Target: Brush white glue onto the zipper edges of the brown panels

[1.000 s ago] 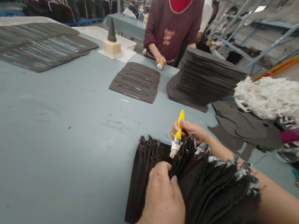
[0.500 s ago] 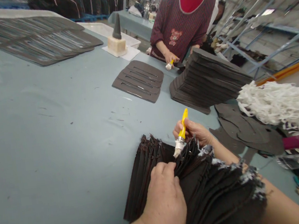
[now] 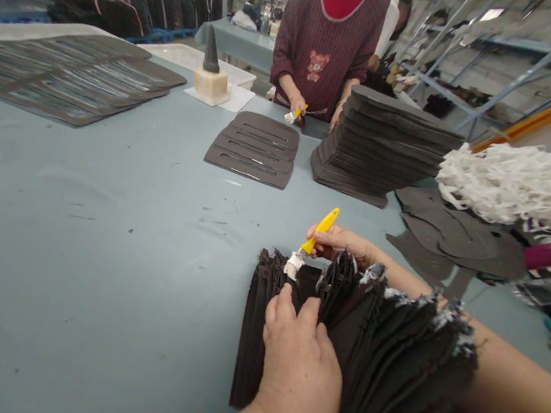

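R hand (image 3: 340, 240) grips yellow brush (image 3: 319, 231), open L hand (image 3: 298, 371) pins fanned dark sheet stack (image 3: 398, 345); white paste (image 3: 449, 316) on R end only.

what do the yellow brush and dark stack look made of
The brush in the right hand looks like glossy yellow plastic, from its smooth shine. The dark sheets under the left hand look like matte foam or rubber, bending at edges.
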A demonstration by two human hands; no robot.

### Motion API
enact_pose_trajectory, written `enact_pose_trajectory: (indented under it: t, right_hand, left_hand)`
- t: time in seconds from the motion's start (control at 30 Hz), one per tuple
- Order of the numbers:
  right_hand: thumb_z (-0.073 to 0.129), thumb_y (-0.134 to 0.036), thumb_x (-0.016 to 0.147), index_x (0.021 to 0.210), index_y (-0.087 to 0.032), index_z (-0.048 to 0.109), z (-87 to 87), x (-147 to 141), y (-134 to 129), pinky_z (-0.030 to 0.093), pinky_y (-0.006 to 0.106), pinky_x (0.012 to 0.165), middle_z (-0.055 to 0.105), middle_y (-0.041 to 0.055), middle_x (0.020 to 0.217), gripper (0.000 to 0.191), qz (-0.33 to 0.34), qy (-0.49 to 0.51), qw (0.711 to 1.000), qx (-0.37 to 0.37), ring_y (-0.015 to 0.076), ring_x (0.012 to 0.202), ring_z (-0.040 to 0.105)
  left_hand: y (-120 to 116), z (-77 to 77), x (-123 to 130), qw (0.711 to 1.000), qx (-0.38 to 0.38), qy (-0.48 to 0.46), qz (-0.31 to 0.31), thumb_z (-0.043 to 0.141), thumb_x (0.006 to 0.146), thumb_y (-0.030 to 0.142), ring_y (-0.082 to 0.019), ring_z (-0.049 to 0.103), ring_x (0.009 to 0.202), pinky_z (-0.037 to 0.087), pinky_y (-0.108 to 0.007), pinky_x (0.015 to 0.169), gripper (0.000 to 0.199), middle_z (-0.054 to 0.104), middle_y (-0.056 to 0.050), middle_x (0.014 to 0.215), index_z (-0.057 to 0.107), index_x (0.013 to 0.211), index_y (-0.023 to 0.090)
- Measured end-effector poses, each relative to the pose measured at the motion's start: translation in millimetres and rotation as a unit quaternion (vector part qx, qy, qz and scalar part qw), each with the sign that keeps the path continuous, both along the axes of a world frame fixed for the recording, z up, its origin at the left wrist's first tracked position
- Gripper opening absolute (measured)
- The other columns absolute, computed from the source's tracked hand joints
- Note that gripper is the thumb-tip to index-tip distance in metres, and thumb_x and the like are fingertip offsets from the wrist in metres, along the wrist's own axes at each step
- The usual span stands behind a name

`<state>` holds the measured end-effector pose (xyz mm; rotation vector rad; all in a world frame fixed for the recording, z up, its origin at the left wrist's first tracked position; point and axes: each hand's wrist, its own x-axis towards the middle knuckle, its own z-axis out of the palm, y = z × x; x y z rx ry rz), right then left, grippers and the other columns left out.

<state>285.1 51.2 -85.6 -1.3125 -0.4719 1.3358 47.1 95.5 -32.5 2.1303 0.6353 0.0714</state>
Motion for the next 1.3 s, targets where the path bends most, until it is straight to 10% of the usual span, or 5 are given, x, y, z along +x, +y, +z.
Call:
enact_pose_trajectory:
  t: [0.23,0.43,0.67,1.0,1.3]
  right_hand:
    - [0.072,-0.039,0.067,0.085,-0.017,0.062,-24.8,13,0,0.044,0.027,0.063,0.050,-0.0048,0.051,0.031,-0.038,-0.007,0.999,-0.011,0.0124,0.058,0.055]
    - [0.070,-0.040,0.069,0.083,-0.019,0.061,-0.1,14,-7,0.043,0.025,0.064,0.048,-0.0058,0.052,0.027,-0.103,-0.026,0.994,0.032,0.0108,0.057,0.054]
    - [0.073,-0.043,0.064,0.083,-0.016,0.060,-3.2,4,1,0.042,0.027,0.060,0.049,-0.0044,0.050,0.035,-0.026,-0.028,0.999,-0.020,0.0140,0.058,0.056]
    - [0.071,-0.044,0.066,0.078,-0.020,0.059,8.7,13,-7,0.042,0.027,0.059,0.041,-0.0065,0.049,0.029,-0.142,-0.056,0.988,0.039,0.0115,0.054,0.049]
    - [0.065,-0.046,0.071,0.069,-0.019,0.056,21.2,-1,-6,0.034,0.025,0.051,0.042,-0.0014,0.057,0.029,-0.019,0.006,0.998,0.064,0.0135,0.057,0.045]
  left_hand:
    - [1,-1.8,2,1.000,0.002,-0.010,0.010,0.037,0.081,0.014,-0.026,0.032,0.123,0.027,-0.043,0.105,0.039,0.039,-0.016,0.130,0.057,0.114,0.013]
    - [0,-5.2,0,1.000,0.006,-0.011,0.021,0.037,0.081,0.016,-0.027,0.031,0.124,0.027,-0.043,0.105,0.039,0.037,-0.016,0.131,0.057,0.115,0.013]
    - [-1,-8.5,3,0.999,-0.014,-0.020,0.037,0.039,0.080,0.016,-0.024,0.033,0.122,0.028,-0.041,0.105,0.037,0.039,-0.014,0.129,0.057,0.112,0.013]
    - [7,-8.4,9,0.988,-0.140,-0.010,0.058,0.043,0.075,0.007,-0.020,0.046,0.107,0.037,-0.035,0.097,0.044,0.050,-0.012,0.110,0.046,0.119,0.010]
    - [5,-9.1,5,0.985,-0.158,-0.048,0.040,0.041,0.074,0.002,-0.018,0.048,0.102,0.037,-0.032,0.097,0.044,0.051,-0.008,0.106,0.051,0.115,0.014]
